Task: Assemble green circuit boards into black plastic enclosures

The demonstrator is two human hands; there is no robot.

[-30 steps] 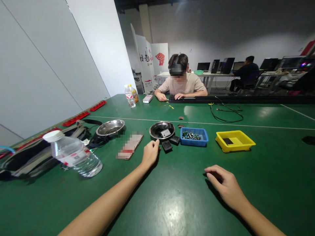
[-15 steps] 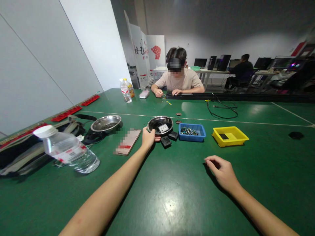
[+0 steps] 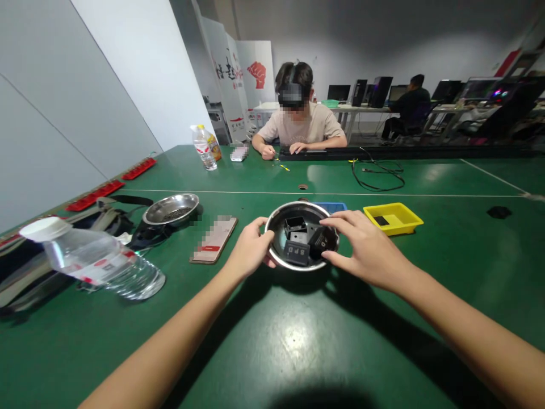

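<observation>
One blue tray (image 3: 334,207) mostly behind the metal bowl (image 3: 281,238)

Single head-worn view, directed forward and downward across a broad, glossy green tabletop (image 3: 298,352). The wearer's bare left hand (image 3: 250,247) and bare right hand (image 3: 368,249) occupy the near field, flanking a round, shiny metal bowl (image 3: 277,234) slightly below and right of centre — seen obliquely from above. In the middle distance, a seated person in a beige short-sleeved shirt (image 3: 309,125) is turned toward the lens. The field is wide — a flat pale-grey panel (image 3: 38,113) bounds it at left, a plain grey wall (image 3: 353,40) behind.
</observation>
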